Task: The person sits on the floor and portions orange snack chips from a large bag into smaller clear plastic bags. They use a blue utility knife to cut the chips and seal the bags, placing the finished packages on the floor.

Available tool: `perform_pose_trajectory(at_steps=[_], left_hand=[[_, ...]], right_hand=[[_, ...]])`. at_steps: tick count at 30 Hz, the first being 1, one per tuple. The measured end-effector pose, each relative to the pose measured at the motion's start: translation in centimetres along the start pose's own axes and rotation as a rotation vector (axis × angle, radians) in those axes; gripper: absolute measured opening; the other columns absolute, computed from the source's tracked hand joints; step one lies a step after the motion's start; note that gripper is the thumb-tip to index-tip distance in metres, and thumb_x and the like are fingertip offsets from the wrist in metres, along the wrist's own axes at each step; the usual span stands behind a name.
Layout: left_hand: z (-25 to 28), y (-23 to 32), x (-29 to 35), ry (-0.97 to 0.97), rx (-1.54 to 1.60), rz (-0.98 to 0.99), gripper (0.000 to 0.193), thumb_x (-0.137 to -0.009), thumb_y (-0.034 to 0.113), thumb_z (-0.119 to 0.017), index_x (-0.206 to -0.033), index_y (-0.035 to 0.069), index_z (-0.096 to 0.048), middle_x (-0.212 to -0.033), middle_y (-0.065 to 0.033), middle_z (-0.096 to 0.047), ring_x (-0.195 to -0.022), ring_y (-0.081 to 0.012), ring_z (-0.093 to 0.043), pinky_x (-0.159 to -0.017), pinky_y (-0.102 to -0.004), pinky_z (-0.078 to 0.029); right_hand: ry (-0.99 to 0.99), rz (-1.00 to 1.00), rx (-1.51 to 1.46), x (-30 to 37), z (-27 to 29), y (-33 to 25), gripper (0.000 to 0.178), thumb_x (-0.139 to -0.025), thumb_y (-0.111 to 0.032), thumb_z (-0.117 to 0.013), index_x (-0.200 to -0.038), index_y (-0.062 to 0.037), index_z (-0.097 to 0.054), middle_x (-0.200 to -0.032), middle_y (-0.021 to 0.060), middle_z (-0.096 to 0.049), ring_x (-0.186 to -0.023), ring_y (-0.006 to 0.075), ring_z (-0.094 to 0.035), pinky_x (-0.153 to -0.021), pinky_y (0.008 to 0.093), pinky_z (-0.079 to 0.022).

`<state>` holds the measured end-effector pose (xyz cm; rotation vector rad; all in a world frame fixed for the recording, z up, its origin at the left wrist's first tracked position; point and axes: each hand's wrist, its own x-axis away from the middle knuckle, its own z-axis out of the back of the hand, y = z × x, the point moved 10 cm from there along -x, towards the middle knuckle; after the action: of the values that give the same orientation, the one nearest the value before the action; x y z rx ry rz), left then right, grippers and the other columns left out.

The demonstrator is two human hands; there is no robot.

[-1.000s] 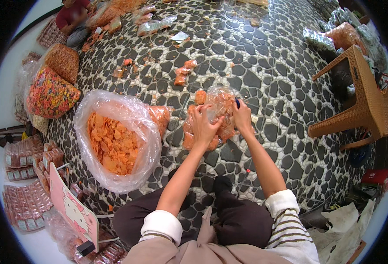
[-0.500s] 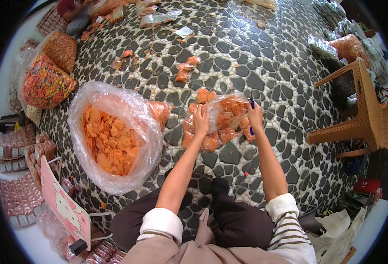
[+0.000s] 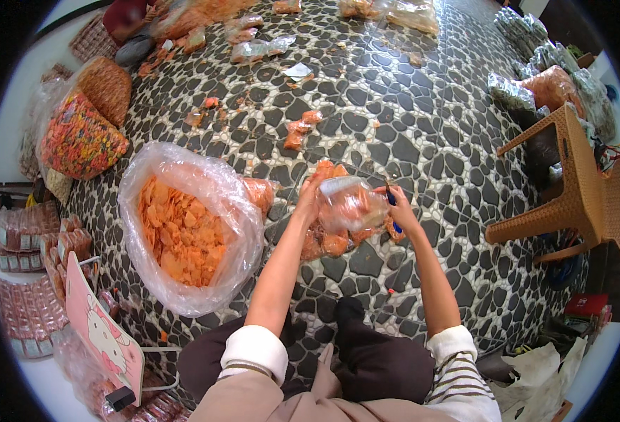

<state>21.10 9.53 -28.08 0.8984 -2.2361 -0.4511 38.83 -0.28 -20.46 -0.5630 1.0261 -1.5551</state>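
Observation:
A clear plastic bag (image 3: 356, 205) with orange contents hangs over the floor between my hands. My left hand (image 3: 309, 200) is closed on its left side. At its right end, my right hand (image 3: 401, 212) is wrapped round blue-handled scissors (image 3: 391, 197), with the dark blades pointing away from me; the fingertips are by the bag's edge. Several small clear packets of orange chips (image 3: 334, 244) lie under and around the bag, partly hidden by it. To the left stands a large open plastic sack (image 3: 243, 278) full of loose orange chips (image 3: 180, 235).
A few orange packets (image 3: 296, 133) lie farther off on the stone-patterned floor. At the right is a brown plastic chair (image 3: 570, 183); at the left, a pink folding table (image 3: 106, 323) and bags of colourful snacks (image 3: 78, 137). Another person (image 3: 131, 32) sits at the far left.
The bag has been turned and bunched up between my hands. My right hand has come down and inward with the scissors, nearer my left. The whole view has shifted slightly.

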Motion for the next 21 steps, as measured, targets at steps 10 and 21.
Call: perform_pose_trajectory(at_steps=[10,21], left_hand=[[1.7,3.2,0.0,0.238,-0.424,-0.549,0.043,-0.074,0.008,-0.070,-0.114,0.007,-0.052,-0.095,-0.0016,-0.048,-0.092,-0.0120,-0.048,-0.081,-0.0248,-0.040],[-2.0,4.1,2.5,0.246,-1.008,-0.685,0.041,-0.068,0.024,-0.074,-0.101,0.005,-0.058,-0.092,-0.0090,-0.055,-0.089,-0.0194,-0.054,-0.081,-0.0294,-0.044]], right_hand=[[0.007,-0.967,-1.023,6.3,-5.2,7.3,0.048,-0.080,-0.057,-0.052,-0.090,-0.0105,-0.054,-0.063,0.0001,-0.049,-0.045,0.0099,-0.042,-0.040,0.0224,-0.033],[0.373,-0.437,-0.082,2.2,10.7,-0.9,0.031,-0.068,-0.012,-0.071,-0.096,-0.0060,-0.061,-0.077,0.0024,-0.062,-0.065,0.0113,-0.055,-0.059,0.0271,-0.042]])
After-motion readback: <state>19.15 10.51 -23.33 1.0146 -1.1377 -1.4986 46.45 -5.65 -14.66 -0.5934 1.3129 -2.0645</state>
